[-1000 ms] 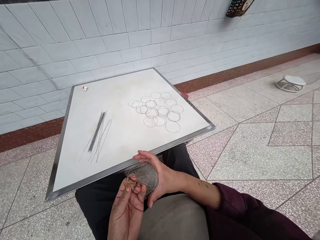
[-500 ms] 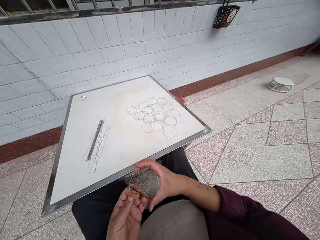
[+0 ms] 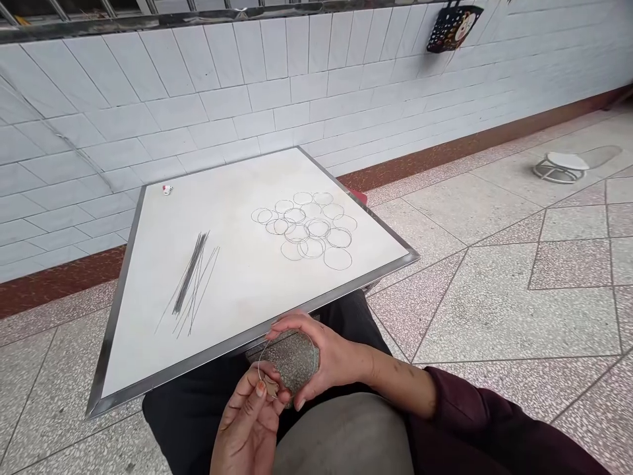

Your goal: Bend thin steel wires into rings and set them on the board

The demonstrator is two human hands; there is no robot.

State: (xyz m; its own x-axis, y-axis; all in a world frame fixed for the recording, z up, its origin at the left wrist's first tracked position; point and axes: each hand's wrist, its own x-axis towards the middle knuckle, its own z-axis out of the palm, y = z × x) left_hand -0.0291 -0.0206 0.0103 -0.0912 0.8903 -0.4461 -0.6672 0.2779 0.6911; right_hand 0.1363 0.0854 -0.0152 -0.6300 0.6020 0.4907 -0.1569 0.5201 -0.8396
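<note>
A thin wire ring (image 3: 315, 356) is held over my lap, just off the table's near edge. My left hand (image 3: 252, 415) pinches its lower left part between thumb and fingers, together with a small tan piece (image 3: 270, 387). Curved in a C shape, my right hand (image 3: 321, 356) grips the ring's right side, with fingers at the top and thumb at the bottom. Several overlapping wire rings (image 3: 337, 258) lie on the right half of the white table (image 3: 237, 277). On its left half is a bundle of straight dark wires (image 3: 190, 274), some spread loose.
A small red and white object (image 3: 167, 190) sits near the table's far left corner. The table's metal rim (image 3: 257, 333) runs just beyond my hands. A tiled wall stands behind. A dark bag (image 3: 453, 28) hangs there, and a low white stool (image 3: 561, 166) stands on the floor at right.
The view has shifted slightly. Both hands keep nearly the same hold on the ring; the tan piece between my left fingers looks slightly turned.
</note>
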